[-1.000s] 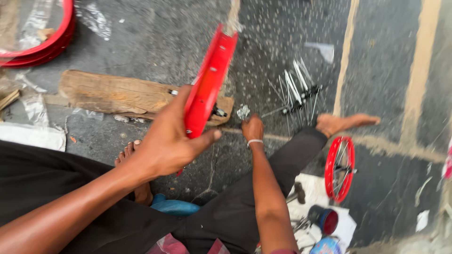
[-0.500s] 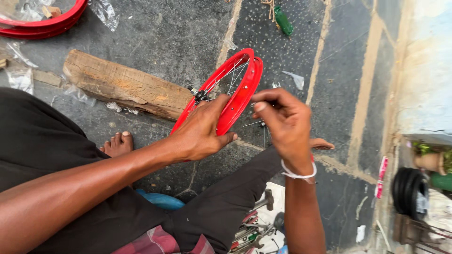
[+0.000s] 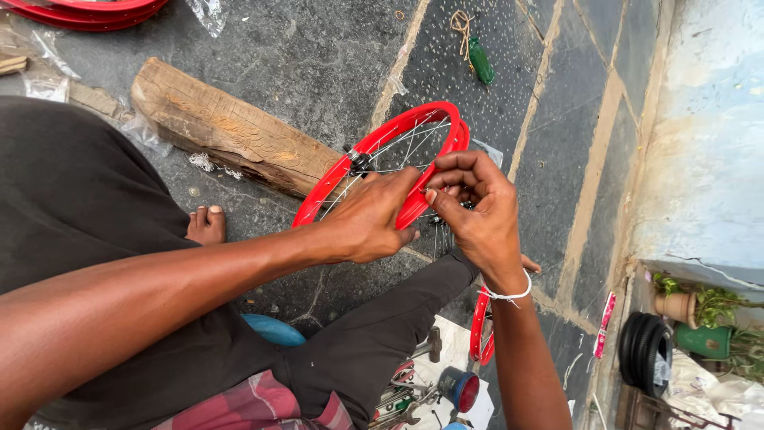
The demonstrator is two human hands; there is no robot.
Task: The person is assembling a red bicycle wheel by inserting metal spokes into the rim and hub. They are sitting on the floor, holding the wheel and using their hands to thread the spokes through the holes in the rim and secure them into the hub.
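A red bicycle wheel rim (image 3: 374, 147) with thin silver spokes and a black hub stands tilted above the stone floor in front of me. My left hand (image 3: 370, 223) grips the near side of the rim. My right hand (image 3: 473, 207) has its fingertips pinched together at the rim's right edge, apparently on a spoke end; what sits between the fingers is hidden.
A rough wooden block (image 3: 227, 127) lies on the floor behind the wheel. More red rims (image 3: 79, 12) lie at the top left, another red rim (image 3: 480, 326) by my leg. Tools on white paper (image 3: 434, 382) lie below. A blue wall (image 3: 708, 135) and black tyres (image 3: 646, 350) stand right.
The wheel has turned from edge-on to showing its spokes. My right hand has come up from the floor to the rim. The view has shifted to the right.
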